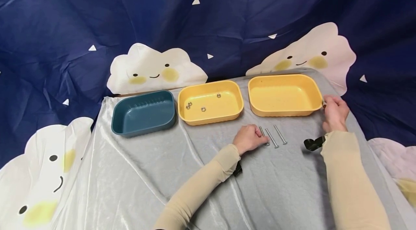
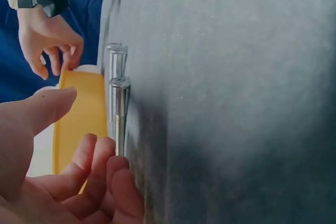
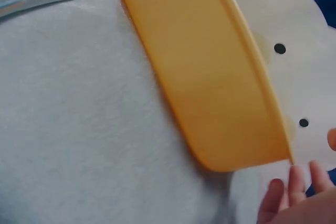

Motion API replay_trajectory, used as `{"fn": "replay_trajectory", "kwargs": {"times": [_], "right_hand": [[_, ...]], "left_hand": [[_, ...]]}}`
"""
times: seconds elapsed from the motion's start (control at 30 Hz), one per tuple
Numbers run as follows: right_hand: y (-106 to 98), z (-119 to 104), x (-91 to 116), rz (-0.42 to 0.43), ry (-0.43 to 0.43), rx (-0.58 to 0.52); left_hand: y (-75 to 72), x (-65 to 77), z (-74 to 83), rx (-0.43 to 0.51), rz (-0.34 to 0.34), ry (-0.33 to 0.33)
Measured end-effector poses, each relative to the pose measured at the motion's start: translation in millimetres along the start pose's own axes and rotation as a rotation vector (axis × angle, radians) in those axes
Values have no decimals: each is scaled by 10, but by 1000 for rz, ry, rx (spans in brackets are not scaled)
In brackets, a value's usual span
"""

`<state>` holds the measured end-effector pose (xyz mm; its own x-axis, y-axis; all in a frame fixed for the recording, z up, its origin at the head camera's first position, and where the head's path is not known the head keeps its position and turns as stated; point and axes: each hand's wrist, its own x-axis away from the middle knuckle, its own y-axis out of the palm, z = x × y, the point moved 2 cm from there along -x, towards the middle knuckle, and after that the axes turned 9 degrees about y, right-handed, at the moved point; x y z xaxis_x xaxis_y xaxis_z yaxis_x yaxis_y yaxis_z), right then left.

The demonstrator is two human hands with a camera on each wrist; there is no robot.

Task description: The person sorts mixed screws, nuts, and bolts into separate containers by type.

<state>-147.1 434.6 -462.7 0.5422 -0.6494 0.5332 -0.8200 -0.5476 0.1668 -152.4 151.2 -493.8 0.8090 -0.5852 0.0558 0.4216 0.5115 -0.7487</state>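
Three metal bolts lie on the grey cloth: a left bolt (image 1: 261, 129), a middle bolt (image 1: 272, 138) and a right bolt (image 1: 280, 135). My left hand (image 1: 248, 138) is at the left bolt, partly covering it. In the left wrist view, its fingers (image 2: 96, 163) are bent beside a bolt (image 2: 120, 106), and the thumb stands apart. At the right end of a large yellow bin (image 1: 282, 113) is my right hand (image 1: 336, 112). Fingertips (image 3: 295, 177) of that hand touch or nearly touch the bin's corner, loosely bent.
A smaller yellow bin (image 1: 211, 118) holds several nuts, one nut (image 1: 203, 109) near its front. Left of it stands a dark teal bin (image 1: 143, 130). Behind the bins hangs a blue curtain (image 1: 224, 24) with clouds. The grey cloth (image 1: 130, 172) has creases.
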Motion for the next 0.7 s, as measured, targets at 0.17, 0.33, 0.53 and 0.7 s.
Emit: {"fn": "replay_trajectory", "kwargs": {"times": [0.17, 0.33, 0.53, 0.7], "right_hand": [[-41, 115, -43, -115, 164, 14], [-30, 208, -40, -144, 218, 47], [2, 277, -44, -103, 234, 94], [28, 302, -36, -91, 228, 136]], "left_hand": [[69, -11, 14, -56, -43, -34], [129, -4, 54, -138, -59, -35], [199, -2, 75, -249, -49, 7], [228, -14, 85, -333, -36, 13]]}}
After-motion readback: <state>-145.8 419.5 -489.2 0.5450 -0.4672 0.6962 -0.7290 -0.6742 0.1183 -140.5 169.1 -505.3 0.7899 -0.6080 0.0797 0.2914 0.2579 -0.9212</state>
